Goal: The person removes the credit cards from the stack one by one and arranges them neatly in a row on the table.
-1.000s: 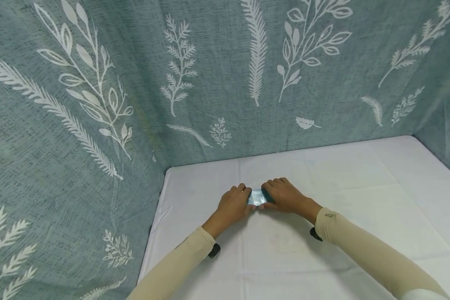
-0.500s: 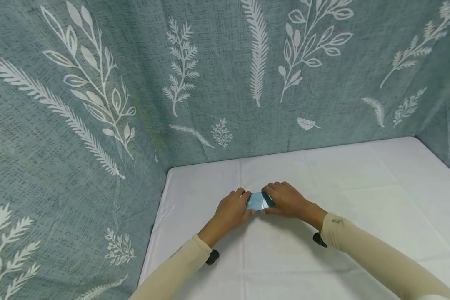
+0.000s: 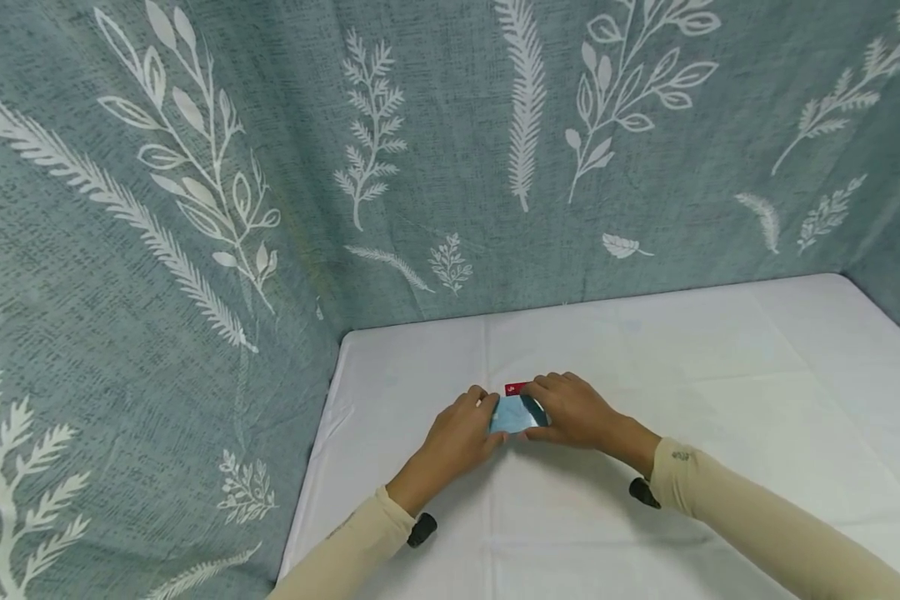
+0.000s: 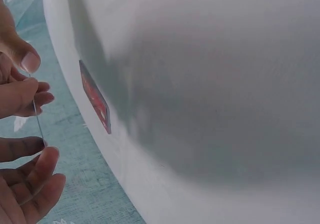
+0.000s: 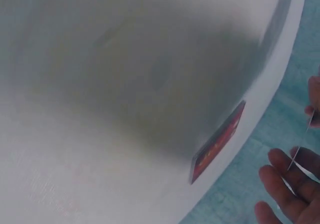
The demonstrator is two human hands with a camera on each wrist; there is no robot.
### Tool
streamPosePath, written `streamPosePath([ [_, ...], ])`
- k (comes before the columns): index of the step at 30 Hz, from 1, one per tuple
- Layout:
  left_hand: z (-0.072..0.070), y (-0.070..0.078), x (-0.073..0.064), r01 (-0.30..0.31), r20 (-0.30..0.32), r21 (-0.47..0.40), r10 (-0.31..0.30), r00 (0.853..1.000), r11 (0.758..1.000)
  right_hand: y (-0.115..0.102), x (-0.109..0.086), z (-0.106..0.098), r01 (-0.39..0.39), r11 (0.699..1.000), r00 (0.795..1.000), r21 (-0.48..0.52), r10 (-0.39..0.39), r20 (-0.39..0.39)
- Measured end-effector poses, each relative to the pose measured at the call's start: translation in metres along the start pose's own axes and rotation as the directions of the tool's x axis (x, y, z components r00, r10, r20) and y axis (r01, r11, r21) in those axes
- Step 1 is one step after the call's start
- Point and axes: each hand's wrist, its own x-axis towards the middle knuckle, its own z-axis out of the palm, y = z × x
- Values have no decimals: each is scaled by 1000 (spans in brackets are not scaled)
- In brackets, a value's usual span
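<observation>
My left hand [image 3: 450, 435] and right hand [image 3: 573, 410] hold a thin light-blue card [image 3: 508, 414] between them in the head view. The left thumb and fingers pinch its left end, and the right ones pinch its right end, beside a dark band. Both wrist views show the card almost edge-on, as a fine line [image 4: 37, 116] between the fingertips. A flat red rectangular thing with dark edges [image 3: 515, 388] lies on the table just beyond the hands, partly hidden by the right fingers. The right wrist view shows this red rectangle [image 5: 218, 144] with small yellowish marks.
A white cloth covers the table [image 3: 720, 375]. Blue-green curtains [image 3: 480, 150] with white leaf prints stand along its back and left edges. Dark wrist devices [image 3: 422, 529] sit under both beige sleeves [image 3: 765, 508].
Both hands have come slightly nearer to me with the card, whose pale face shows more. The red rectangle on the table has come into sight behind them. The head view has shifted a little.
</observation>
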Motion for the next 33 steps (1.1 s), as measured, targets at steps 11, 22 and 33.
streamPosePath([
  [11,-5,0,-16,18,37,-26,-17,999,999,-17,-7,2,19,999,999,28,-19,-29],
  [22,-8,-3,-34,24,42,-48,-22,999,999,-34,-11,6,3,999,1000,42,-3,-11],
  [33,-11,-8,-51,19,61,-53,-16,998,998,-43,-13,7,8,995,999,100,-12,44],
])
